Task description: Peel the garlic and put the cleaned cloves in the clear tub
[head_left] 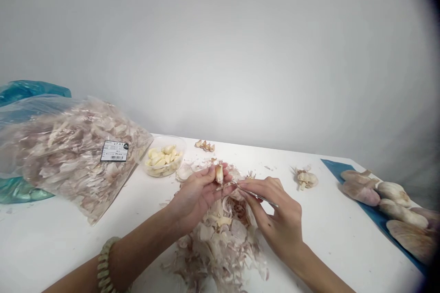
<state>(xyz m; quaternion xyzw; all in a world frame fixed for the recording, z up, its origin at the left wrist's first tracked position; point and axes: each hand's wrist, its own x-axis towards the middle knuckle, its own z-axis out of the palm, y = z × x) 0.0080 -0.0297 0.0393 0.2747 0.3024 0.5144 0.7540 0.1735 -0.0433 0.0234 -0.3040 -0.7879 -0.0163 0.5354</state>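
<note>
Between the thumb and fingers of my left hand is an unpeeled garlic clove, held upright with its skin on. My right hand pinches a thin metal knife, whose tip end reaches close to the fingers of my left hand; I cannot tell if it touches the clove. Below both hands spreads a loose heap of garlic skins. Beyond my left hand stands a clear round bowl with several peeled cloves inside.
A clear bag of garlic skins fills the left side. Several unpeeled cloves lie near the back edge. To the right are a partly broken garlic bulb and several whole bulbs on a blue plastic sheet. A wall rises behind the table.
</note>
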